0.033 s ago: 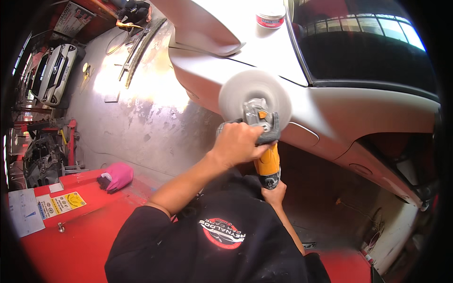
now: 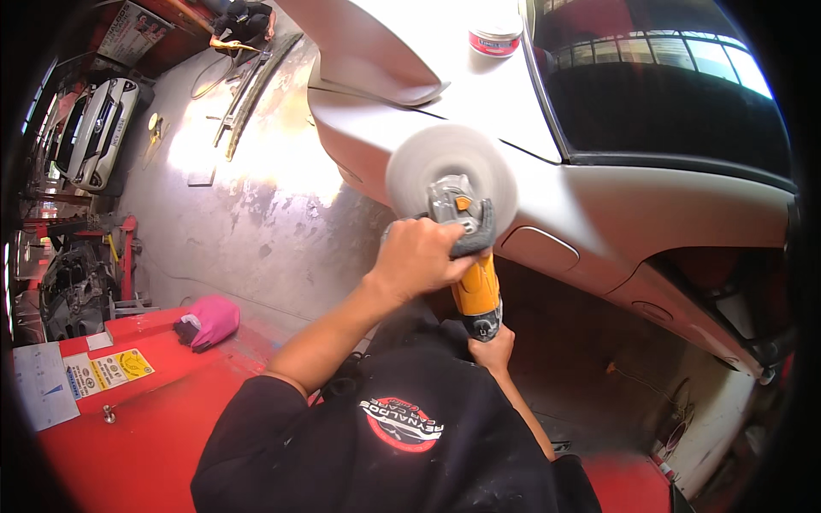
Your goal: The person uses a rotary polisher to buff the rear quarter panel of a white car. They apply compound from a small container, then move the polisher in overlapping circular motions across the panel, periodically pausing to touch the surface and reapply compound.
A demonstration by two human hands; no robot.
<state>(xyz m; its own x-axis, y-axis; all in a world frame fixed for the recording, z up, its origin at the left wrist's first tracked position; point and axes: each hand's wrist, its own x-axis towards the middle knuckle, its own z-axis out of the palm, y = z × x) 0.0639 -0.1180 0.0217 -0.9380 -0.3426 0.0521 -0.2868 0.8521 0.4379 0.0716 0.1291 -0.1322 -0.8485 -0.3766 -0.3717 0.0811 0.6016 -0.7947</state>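
Gripping a yellow power tool (image 2: 477,289) in the head view, both hands are on it at once. The left grip (image 2: 419,259) is curled tightly round the dark handle (image 2: 481,234) beside the tool's head, its knuckles facing up. The right grip (image 2: 493,347), lower and to the right of the left grip, is closed around the black rear end of the tool. The tool's yellow body runs between the two grips, tilted slightly. Just beyond the left grip, a round pale pad (image 2: 410,175) is blurred all over and lies across the silver car body (image 2: 590,192); how firmly it presses cannot be told

Farther ahead of the left grip and a little to its right, a red and white tin (image 2: 495,43) stands on the pale bodywork, beside the dark window (image 2: 667,107). A rounded panel (image 2: 539,249) in the bodywork lies to the right of the left grip, near the pad. Well to the left of both grips, a pink cloth (image 2: 215,319) lies on a red surface (image 2: 162,427). Far ahead and left of the left grip, a crouching co-worker (image 2: 248,27) is near long bars (image 2: 250,98) on the grey floor (image 2: 286,235), and a white car (image 2: 103,137) stands farther left
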